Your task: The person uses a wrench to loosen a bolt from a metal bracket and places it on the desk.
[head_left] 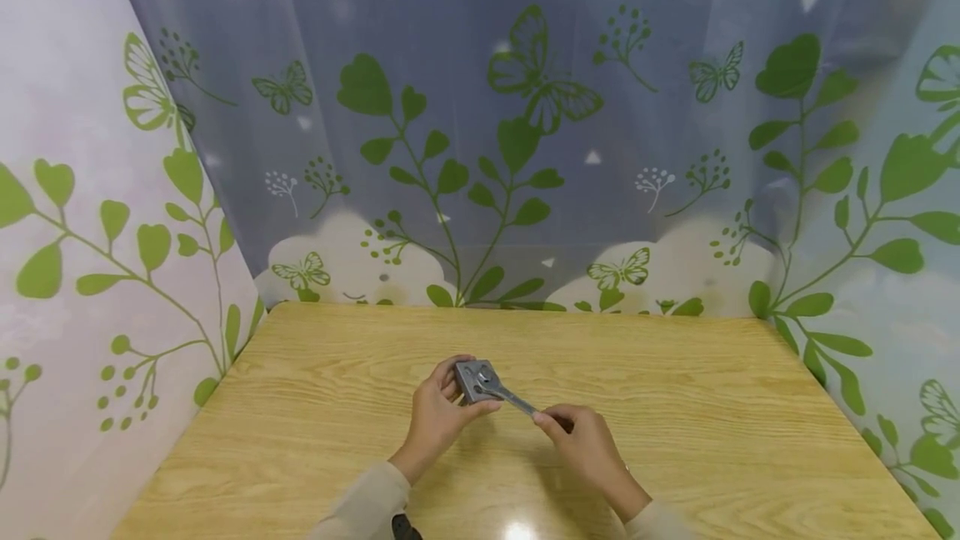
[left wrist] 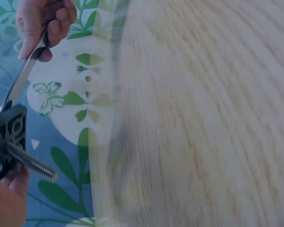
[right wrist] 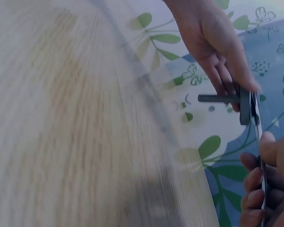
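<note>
My left hand (head_left: 441,408) grips a square grey block (head_left: 470,390) by its edges, raised over the wooden table. A threaded bolt (left wrist: 33,161) runs through the block and sticks out from its underside, as both wrist views show. On the block's upper face, a wrench (head_left: 517,401) has its head around the bolt's head. My right hand (head_left: 587,446) pinches the far end of the wrench's handle between thumb and fingers. In the right wrist view the wrench (right wrist: 259,127) lies flat along the block's face, with the bolt's shaft (right wrist: 217,98) pointing away from it.
The wooden table (head_left: 337,365) spreads out under both hands. Behind it hangs a blue-grey curtain (head_left: 450,215) printed with green leaves and butterflies. Light printed panels (head_left: 82,215) stand along the left and right sides.
</note>
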### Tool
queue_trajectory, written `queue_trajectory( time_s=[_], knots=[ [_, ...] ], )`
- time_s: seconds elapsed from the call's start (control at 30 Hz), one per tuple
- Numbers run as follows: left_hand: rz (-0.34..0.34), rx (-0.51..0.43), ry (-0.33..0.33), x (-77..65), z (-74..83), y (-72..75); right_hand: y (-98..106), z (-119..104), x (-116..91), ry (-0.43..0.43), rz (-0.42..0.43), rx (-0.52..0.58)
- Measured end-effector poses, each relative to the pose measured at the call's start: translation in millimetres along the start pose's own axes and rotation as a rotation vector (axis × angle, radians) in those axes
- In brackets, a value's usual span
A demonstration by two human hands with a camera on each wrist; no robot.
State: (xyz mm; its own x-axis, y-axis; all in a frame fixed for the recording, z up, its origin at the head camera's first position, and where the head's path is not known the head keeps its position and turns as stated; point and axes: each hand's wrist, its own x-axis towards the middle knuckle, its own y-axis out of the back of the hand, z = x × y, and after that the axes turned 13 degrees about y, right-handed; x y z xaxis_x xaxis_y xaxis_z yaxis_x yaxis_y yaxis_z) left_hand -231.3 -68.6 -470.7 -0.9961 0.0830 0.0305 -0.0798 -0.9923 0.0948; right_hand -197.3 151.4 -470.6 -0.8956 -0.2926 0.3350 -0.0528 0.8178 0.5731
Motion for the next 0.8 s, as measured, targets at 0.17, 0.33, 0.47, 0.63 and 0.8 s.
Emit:
queue_trajectory(
  time_s=[0.17, 0.33, 0.47, 0.63, 0.8],
  knots=[
    [-0.127, -0.02, -0.004, 0.1, 0.0, 8.4, 12.4, 14.9, 7.2, 0.057, -0.066, 0.002],
    [-0.28, -0.08, 0.047, 0.1, 2.8, 13.1, 30.6, 26.1, 18.3, 0.097, -0.135, -0.004],
    [-0.379, -0.117, 0.072, -0.6, 5.5, 14.9, 45.0, 33.3, 33.7, 0.179, -0.209, -0.023],
    [-0.459, -0.102, 0.086, -3.5, 6.4, 15.4, 59.1, 39.3, 54.5, 0.303, -0.312, -0.059],
    [-0.502, -0.086, 0.065, -7.8, 5.5, 15.0, 67.3, 37.9, 71.1, 0.414, -0.393, -0.072]
  ],
)
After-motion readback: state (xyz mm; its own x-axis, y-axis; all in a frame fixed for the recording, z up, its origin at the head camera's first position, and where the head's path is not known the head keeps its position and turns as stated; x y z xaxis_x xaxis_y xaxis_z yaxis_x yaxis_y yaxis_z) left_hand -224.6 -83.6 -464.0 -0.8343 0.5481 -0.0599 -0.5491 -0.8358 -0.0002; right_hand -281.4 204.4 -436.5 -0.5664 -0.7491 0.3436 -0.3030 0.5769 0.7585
